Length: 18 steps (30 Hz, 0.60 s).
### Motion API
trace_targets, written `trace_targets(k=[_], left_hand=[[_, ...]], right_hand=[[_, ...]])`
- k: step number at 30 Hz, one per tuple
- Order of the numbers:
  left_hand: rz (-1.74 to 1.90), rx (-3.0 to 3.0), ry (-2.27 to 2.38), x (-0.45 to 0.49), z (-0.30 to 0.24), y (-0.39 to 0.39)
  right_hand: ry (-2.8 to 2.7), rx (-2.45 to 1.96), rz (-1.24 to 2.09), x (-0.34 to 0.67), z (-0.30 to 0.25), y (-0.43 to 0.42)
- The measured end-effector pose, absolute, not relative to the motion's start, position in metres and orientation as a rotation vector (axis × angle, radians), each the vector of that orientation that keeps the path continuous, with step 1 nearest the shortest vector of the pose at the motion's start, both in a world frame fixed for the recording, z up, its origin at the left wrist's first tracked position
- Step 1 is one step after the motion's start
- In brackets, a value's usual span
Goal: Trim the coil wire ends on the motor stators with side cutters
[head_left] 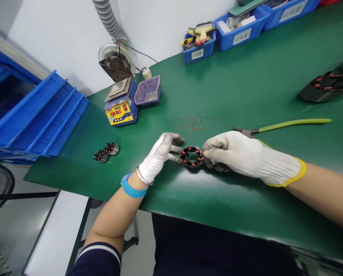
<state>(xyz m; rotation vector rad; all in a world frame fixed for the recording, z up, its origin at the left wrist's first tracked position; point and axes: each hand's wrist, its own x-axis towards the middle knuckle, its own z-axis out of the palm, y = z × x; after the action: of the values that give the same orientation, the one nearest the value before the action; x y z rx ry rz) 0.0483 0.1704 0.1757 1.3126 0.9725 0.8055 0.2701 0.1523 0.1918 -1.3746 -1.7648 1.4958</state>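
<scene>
A ring-shaped motor stator (191,156) with copper windings and dark insulation is between my two hands, just above or on the green bench. My right hand (229,153), in a white knit glove with a yellow cuff, has its fingers closed at the stator's right rim. On the other side, my left hand (161,155), also gloved, has its fingers spread, with the tips at or close to the left rim; firm contact cannot be made out. Cutting pliers (292,123) with green handles lie just beyond my right hand, partly hidden by it. Loose wire offcuts (193,123) are scattered behind the stator.
Two more stators (106,152) stand at left. Behind them are a blue soldering pot (121,111), a purple tray (148,92) and a fume duct fan (116,65). Blue tool bins (198,53) line the wall. More stators (326,86) sit at far right. A blue crate (53,115) rises at left.
</scene>
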Motion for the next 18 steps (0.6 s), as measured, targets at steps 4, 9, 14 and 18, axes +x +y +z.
trace_targets(k=[4, 9, 14, 18], left_hand=[[0.357, 1.123, 0.832, 0.047, 0.183, 0.167], [0.885, 1.545, 0.743, 0.057, 0.187, 0.151], [1.251, 2.313, 0.51, 0.057, 0.194, 0.134], [1.097, 1.631, 0.995, 0.059, 0.193, 0.14]], right_hand=[[-1.717, -1.302, 1.509, 0.276, 0.196, 0.148], [-1.5, -1.257, 1.649, 0.274, 0.2, 0.147], [-1.405, -1.219, 1.745, 0.271, 0.208, 0.142], [-1.631, -1.309, 1.593, 0.275, 0.206, 0.138]])
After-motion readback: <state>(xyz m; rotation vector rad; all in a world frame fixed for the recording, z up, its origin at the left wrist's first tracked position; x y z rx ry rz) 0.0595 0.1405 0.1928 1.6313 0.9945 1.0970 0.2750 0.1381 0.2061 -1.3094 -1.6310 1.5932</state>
